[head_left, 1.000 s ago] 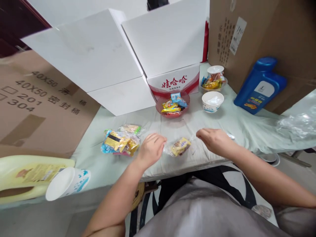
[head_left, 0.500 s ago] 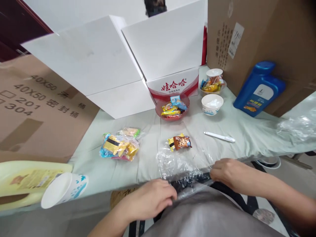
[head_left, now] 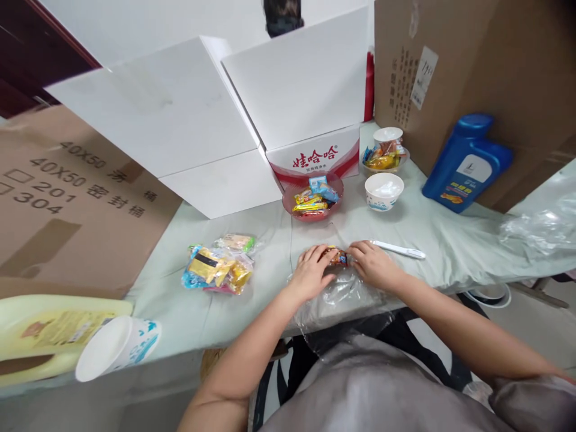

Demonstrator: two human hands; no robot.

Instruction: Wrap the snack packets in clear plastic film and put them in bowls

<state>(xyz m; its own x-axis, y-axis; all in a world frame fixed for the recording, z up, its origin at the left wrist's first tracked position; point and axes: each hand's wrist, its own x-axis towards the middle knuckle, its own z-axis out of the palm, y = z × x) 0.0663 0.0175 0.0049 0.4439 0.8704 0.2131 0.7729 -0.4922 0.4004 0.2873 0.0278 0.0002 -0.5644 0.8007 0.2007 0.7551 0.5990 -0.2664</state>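
Observation:
Small wrapped snack packets (head_left: 337, 257), one brown with a cookie picture, lie on a clear plastic bag (head_left: 344, 291) at the front of the table. Across the left side of the packets rests my left hand (head_left: 312, 273), fingers spread and thumb apart. My right hand (head_left: 373, 264) touches their right end with its fingers stretched over the plastic. Both hands partly cover the packets. The bag's loose near part hangs over the table edge toward my lap. Just beyond my right hand lies a white folding knife or similar slim handle (head_left: 400, 249).
Left are a bagged snack pile (head_left: 216, 270), a paper cup (head_left: 135, 342) and a yellow bottle (head_left: 63, 321). Behind stand a red bowl of snacks (head_left: 290, 207), a paper bowl (head_left: 384, 198), a clear snack bowl (head_left: 407, 162) and a blue bottle (head_left: 468, 165). White boxes (head_left: 297, 78) and cartons (head_left: 468, 60) surround the table.
Both hands have left the bag's near edge and moved forward onto the snack packets. The packets are now partly covered.

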